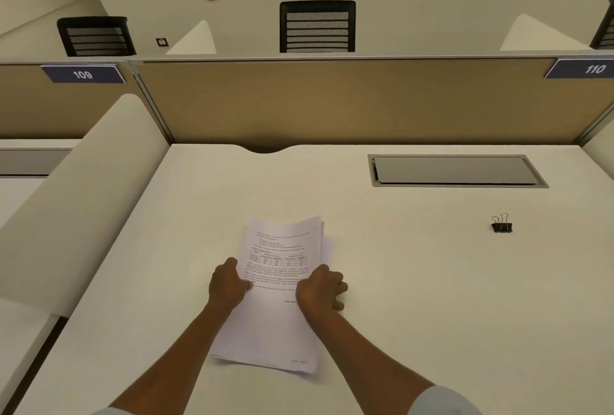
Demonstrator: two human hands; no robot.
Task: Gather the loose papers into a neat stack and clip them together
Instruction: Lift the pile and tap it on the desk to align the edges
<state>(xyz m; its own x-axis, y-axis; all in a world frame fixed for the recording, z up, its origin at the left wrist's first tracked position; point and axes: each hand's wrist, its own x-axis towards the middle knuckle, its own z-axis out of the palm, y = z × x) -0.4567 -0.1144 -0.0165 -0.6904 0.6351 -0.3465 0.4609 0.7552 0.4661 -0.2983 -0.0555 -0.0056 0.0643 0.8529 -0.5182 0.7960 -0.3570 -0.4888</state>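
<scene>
A stack of white printed papers lies in the middle of the cream desk, its far end lifted a little and its right edges slightly uneven. My left hand grips the stack's left edge. My right hand grips the right edge, fingers curled under the sheets. A black binder clip with its wire handles up stands alone on the desk, far to the right of the papers and apart from both hands.
A grey cable flap is set into the desk at the back right. A tan partition closes the far side, and a cream divider rises on the left. Black chairs stand beyond the partition.
</scene>
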